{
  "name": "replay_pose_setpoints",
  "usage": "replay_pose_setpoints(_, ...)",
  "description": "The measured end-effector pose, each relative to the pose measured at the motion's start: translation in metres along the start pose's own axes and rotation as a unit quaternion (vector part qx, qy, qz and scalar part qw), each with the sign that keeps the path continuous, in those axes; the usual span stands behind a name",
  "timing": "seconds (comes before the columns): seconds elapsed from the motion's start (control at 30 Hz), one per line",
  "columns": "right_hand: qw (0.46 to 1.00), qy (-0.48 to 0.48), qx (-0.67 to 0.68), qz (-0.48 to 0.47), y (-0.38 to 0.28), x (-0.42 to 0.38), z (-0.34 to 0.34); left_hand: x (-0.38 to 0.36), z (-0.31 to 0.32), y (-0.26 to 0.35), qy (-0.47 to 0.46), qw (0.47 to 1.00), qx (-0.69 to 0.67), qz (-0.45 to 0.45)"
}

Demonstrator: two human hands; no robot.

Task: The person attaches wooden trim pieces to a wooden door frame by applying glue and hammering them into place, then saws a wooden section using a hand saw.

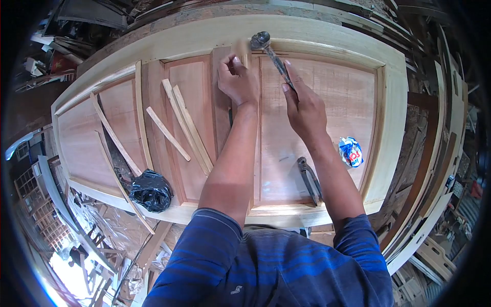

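A panelled wooden door (pixel 394 102) lies flat in front of me. My right hand (pixel 307 107) grips the handle of a hammer (pixel 279 64), whose dark head is raised over the door's far rail. Just left of the hammer head, my left hand (pixel 238 79) has its fingers curled together near the upper end of a vertical strip of moulding. What those fingers hold, if anything, is too small and blurred to make out. Below my right hand, a pair of pincers (pixel 309 181) rests on the right panel.
Several loose wooden strips (pixel 186 128) lie across the left panels. A black plastic bag (pixel 151 191) sits at the near left edge, and a blue and white packet (pixel 351 152) lies on the right panel. Long boards (pixel 434 153) stand beyond the door's right side.
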State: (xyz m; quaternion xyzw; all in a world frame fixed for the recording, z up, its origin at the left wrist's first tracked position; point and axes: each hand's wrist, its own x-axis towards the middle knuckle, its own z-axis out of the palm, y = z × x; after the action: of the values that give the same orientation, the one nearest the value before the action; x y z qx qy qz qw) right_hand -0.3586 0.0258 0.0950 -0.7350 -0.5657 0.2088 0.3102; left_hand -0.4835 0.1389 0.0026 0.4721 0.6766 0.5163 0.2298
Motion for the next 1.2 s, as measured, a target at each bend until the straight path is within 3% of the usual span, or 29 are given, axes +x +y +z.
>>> replay_pose_setpoints(0.1, 1.0, -0.01, -0.004, 0.021, 0.001, 0.001, -0.002, -0.003, 0.002, 0.005, -0.001, 0.998, -0.068, 0.005)
replay_pose_setpoints(0.2, 1.0, 0.0, 0.008, 0.015, 0.001, 0.003, -0.002, -0.001, 0.001, 0.005, -0.016, 1.0, -0.012, -0.018)
replay_pose_setpoints(0.3, 1.0, 0.021, 0.01, -0.013, 0.003, 0.006, 0.004, -0.001, -0.001, 0.003, -0.012, 0.998, 0.054, 0.04)
replay_pose_setpoints(0.4, 0.999, 0.025, 0.009, -0.019, 0.002, 0.008, 0.007, 0.003, 0.005, -0.009, 0.007, 0.998, 0.032, 0.045)
replay_pose_setpoints(0.5, 1.0, 0.011, 0.011, -0.005, -0.001, 0.01, 0.008, 0.0, 0.007, -0.003, 0.008, 0.996, -0.069, -0.051)
replay_pose_setpoints(0.6, 0.999, -0.027, 0.015, 0.036, -0.011, 0.01, 0.001, 0.0, 0.005, 0.003, 0.01, 1.0, -0.016, -0.023)
replay_pose_setpoints(1.0, 0.999, 0.001, 0.027, 0.017, -0.007, 0.01, 0.003, 0.0, 0.005, -0.009, 0.012, 0.997, 0.047, 0.061)
replay_pose_setpoints(1.2, 1.0, -0.008, 0.021, 0.02, -0.006, 0.01, 0.003, -0.001, 0.004, -0.004, -0.007, 0.999, 0.035, 0.019)
